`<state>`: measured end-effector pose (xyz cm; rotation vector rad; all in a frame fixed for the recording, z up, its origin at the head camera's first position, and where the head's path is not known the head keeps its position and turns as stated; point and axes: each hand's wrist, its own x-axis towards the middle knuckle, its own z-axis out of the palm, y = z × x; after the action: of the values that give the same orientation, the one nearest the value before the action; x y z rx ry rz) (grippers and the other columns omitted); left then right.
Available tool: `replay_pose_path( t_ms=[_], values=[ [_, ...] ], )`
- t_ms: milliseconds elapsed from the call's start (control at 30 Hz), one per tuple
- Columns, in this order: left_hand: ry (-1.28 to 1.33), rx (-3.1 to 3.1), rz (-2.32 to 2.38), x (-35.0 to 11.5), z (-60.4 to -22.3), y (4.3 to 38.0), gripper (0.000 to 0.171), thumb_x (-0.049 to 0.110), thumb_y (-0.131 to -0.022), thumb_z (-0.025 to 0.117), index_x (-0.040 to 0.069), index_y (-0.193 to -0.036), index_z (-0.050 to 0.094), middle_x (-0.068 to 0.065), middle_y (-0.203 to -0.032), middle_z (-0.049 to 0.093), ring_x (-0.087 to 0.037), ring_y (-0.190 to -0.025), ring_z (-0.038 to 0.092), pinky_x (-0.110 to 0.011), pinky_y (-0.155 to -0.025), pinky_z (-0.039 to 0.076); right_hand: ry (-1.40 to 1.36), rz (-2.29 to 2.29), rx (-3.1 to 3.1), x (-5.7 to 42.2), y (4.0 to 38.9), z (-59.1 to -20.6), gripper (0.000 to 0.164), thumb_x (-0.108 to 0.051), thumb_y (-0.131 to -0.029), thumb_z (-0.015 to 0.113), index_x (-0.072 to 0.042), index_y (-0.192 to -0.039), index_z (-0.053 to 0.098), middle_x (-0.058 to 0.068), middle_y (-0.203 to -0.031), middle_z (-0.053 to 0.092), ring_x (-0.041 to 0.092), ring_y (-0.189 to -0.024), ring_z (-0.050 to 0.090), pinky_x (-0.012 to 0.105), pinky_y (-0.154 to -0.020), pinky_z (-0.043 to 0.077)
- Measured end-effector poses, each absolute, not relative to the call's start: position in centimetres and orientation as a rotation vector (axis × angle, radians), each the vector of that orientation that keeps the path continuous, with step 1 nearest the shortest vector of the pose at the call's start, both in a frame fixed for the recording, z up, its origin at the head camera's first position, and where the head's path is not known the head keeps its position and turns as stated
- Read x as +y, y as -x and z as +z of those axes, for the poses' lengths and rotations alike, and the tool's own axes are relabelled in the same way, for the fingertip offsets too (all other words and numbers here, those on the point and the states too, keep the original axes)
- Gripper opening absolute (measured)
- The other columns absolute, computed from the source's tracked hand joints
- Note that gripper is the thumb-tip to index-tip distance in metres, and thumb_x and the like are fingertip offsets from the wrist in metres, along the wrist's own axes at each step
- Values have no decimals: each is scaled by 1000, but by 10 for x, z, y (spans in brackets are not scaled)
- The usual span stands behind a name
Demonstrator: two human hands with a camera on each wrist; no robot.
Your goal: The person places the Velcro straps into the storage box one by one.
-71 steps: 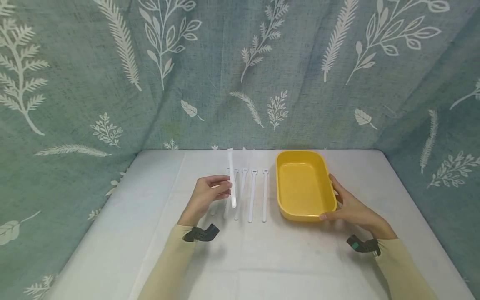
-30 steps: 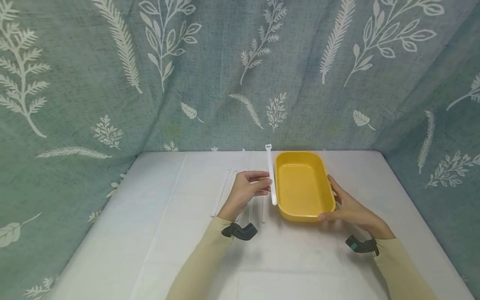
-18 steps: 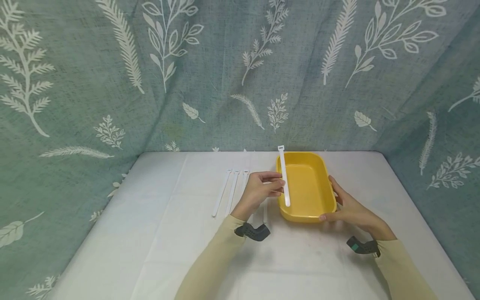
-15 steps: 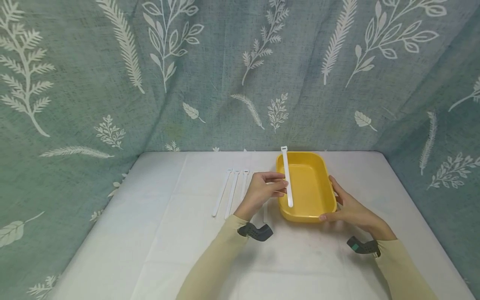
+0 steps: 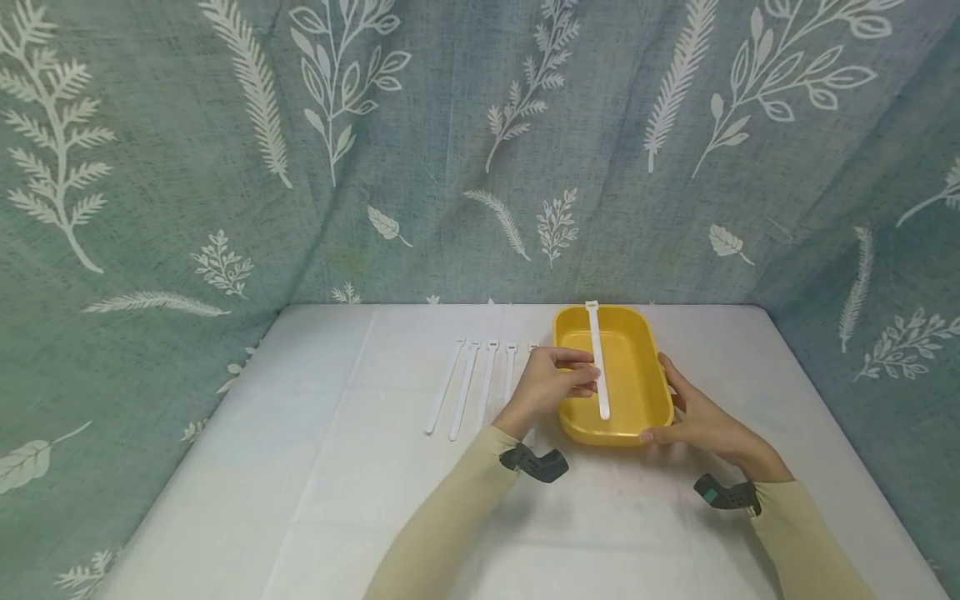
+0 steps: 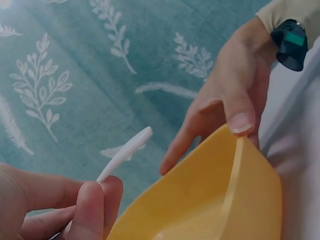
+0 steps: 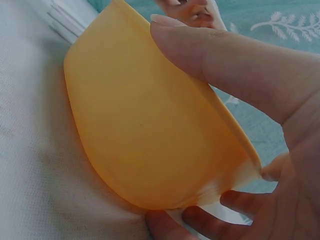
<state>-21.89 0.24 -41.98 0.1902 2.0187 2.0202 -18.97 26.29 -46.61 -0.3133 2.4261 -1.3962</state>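
My left hand pinches a white cable tie, a flat strap with a slotted head, between thumb and fingers. The tie stands upright over the left half of a yellow plastic box, head end away from me. In the left wrist view the tie curves slightly above the fingertips, beside the box wall. My right hand holds the box at its near right corner. Its thumb lies over the rim in the right wrist view, fingers spread along the side and underneath.
Several more white cable ties lie side by side left of the box, partly covered by my left hand and forearm. A white cloth covers the table. A green leaf-patterned curtain hangs behind it.
My left hand has carried the cable tie rightward, from above the row of ties to over the box. The right hand and the box have stayed in place.
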Motion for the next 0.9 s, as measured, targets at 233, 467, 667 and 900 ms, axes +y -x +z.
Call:
replay_pose_path(
  t_ms=[233,467,667,900],
  values=[
    [-175,2007,2016,17,-422,223,27,1,-90,76,-8,-115,72,-20,-101,75,-14,-72,73,-29,-71,66,314,-1405,2420,263,189,-466,136,-30,-79,88,-17,-164,-18,23,-174,1,56,-153,20,78,-116,28],
    [-160,2009,1987,30,-423,225,24,2,-90,77,-7,-112,73,-16,-95,76,-14,-69,74,-34,-73,66,305,-1394,2424,262,189,-466,136,-32,-79,87,-18,-164,-18,22,-174,1,57,-153,18,79,-115,26],
    [-138,2033,1948,38,-426,226,22,3,-90,78,-5,-110,73,-12,-89,76,-14,-68,74,-36,-75,66,310,-1396,2431,263,189,-466,135,-32,-79,87,-19,-165,-17,20,-175,1,57,-153,19,80,-114,28],
    [-126,2042,1911,43,-432,225,20,3,-90,77,-5,-109,73,-12,-87,76,-13,-67,73,-43,-82,65,336,-1417,2417,265,188,-468,135,-30,-80,87,-21,-165,-17,20,-174,1,58,-152,20,79,-114,31]
  ],
)
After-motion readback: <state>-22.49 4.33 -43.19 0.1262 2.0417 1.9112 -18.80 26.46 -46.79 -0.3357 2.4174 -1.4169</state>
